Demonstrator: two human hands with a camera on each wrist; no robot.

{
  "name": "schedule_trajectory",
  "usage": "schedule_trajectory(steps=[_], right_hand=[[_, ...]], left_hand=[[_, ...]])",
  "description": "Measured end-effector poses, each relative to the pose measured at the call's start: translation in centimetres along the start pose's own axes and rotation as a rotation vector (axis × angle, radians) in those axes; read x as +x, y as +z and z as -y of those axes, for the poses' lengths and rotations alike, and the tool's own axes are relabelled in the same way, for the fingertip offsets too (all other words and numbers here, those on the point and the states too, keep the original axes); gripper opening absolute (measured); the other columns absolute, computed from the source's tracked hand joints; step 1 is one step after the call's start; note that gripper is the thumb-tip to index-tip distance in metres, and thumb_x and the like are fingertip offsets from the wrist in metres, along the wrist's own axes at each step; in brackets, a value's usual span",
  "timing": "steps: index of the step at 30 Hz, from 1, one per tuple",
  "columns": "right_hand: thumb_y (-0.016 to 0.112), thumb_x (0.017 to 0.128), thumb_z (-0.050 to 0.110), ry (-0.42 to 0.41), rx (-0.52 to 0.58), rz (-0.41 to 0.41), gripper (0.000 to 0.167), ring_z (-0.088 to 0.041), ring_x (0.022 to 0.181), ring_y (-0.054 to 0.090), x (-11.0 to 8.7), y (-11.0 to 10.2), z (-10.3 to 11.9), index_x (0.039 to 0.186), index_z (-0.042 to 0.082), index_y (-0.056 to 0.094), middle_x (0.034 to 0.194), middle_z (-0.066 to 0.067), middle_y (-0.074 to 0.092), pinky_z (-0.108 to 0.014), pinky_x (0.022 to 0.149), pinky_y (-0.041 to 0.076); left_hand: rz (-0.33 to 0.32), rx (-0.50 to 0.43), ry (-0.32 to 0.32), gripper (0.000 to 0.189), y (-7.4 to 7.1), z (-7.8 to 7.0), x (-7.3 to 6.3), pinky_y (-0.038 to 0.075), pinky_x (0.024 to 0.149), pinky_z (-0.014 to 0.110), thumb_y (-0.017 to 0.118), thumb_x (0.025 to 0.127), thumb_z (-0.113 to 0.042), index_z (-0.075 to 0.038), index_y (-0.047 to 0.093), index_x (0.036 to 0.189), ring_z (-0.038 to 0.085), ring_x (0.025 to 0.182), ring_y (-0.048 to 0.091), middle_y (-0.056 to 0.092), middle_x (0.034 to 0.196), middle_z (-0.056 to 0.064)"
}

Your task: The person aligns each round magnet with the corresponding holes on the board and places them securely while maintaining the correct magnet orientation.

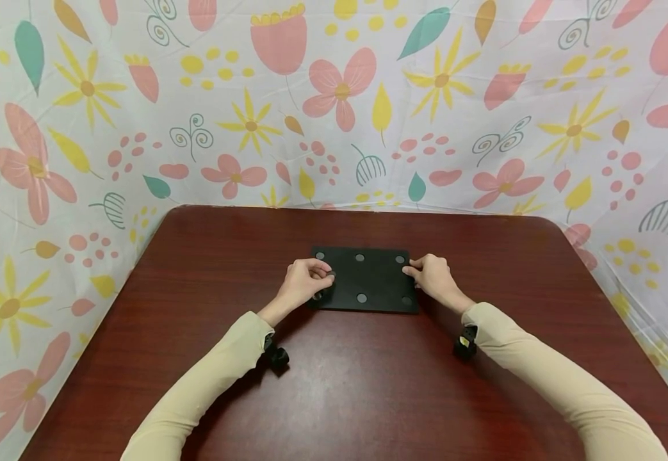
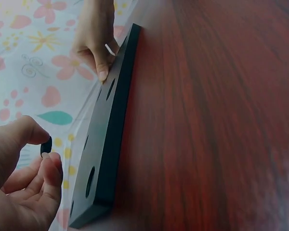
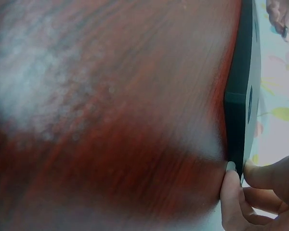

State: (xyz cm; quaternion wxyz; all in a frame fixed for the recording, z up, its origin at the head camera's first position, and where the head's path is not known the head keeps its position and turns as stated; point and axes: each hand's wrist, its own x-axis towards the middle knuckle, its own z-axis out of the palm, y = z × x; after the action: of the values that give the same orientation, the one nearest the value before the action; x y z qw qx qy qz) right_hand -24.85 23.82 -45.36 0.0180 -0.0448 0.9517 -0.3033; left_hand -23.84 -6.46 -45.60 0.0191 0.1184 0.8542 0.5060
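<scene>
A flat black rectangular plate [image 1: 382,282] with several round recesses lies on the table. Above its left end, my left hand [image 1: 305,282] pinches a small black disc [image 2: 46,146] between thumb and fingertips, apart from the plate in the left wrist view. My right hand [image 1: 434,278] grips the plate's right edge, with the thumb on top and a finger against the side in the right wrist view. Most recesses look grey inside, such as the upper middle recess [image 1: 359,258]; the lower right recess [image 1: 406,301] looks dark. The left hand partly covers the lower left corner.
The plate lies on a reddish-brown wooden table [image 1: 345,384]. Behind the table and along its sides hangs a white cloth [image 1: 287,141] printed with flowers and leaves. A small black device [image 1: 276,355] is strapped at the left wrist, and another device [image 1: 465,344] at the right.
</scene>
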Motion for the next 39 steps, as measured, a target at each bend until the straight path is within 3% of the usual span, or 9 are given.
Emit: schedule_trajectory(steps=[5, 16, 39], right_hand=[[0.062, 0.096, 0.016, -0.007, 0.002, -0.005, 0.039, -0.019, 0.061, 0.07, 0.1, 0.0, 0.0, 0.123, -0.011, 0.061, 0.12, -0.029, 0.062, -0.029, 0.055, 0.057], [0.062, 0.096, 0.018, 0.008, 0.005, 0.003, 0.04, -0.017, 0.062, 0.07, 0.2, 0.0, 0.0, 0.125, -0.009, 0.06, 0.123, -0.027, 0.062, -0.028, 0.057, 0.057], [0.062, 0.096, 0.017, 0.013, 0.007, -0.006, 0.04, -0.019, 0.064, 0.071, 0.1, 0.2, -0.2, 0.124, -0.01, 0.06, 0.123, -0.028, 0.061, -0.029, 0.058, 0.058]], left_hand=[[0.021, -0.01, 0.019, 0.015, 0.5, -0.6, 0.1, 0.053, 0.056, 0.024, 0.075, 0.084, -0.018, -0.009, 0.074, 0.097, 0.011, 0.069, 0.065, 0.072, 0.084, 0.007], [0.044, -0.002, 0.063, 0.015, 1.4, -0.7, 0.2, 0.054, 0.064, 0.022, 0.077, 0.083, -0.017, -0.009, 0.075, 0.096, 0.011, 0.07, 0.066, 0.073, 0.084, 0.006], [0.119, -0.014, 0.079, 0.017, 3.5, -1.1, 0.3, 0.053, 0.066, 0.022, 0.075, 0.085, -0.02, -0.011, 0.074, 0.099, 0.01, 0.071, 0.062, 0.072, 0.085, 0.004]])
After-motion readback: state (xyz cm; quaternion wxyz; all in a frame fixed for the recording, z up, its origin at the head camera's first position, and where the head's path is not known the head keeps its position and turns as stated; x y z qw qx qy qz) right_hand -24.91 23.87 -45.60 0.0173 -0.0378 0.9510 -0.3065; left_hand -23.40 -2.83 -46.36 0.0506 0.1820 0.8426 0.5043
